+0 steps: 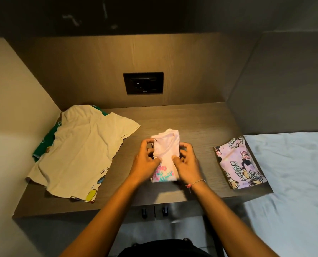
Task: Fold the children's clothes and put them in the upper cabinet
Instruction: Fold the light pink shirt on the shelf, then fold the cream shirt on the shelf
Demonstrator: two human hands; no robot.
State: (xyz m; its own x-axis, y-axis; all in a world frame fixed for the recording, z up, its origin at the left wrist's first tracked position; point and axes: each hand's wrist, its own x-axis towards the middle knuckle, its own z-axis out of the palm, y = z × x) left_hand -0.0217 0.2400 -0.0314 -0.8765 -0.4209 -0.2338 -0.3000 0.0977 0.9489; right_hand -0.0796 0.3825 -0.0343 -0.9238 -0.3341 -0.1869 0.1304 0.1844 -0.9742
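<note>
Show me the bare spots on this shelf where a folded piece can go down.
Bare wood lies along the back, below the socket, and between the pink garment in both hands and the lilac folded piece. The left end is crowded: the cream shirt sprawls over a green one.

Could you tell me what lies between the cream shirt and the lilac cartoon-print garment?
The pink floral garment, held by both hands, in the head view.

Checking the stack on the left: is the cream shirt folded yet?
No, the cream shirt lies spread open on the shelf, over a green garment.
</note>
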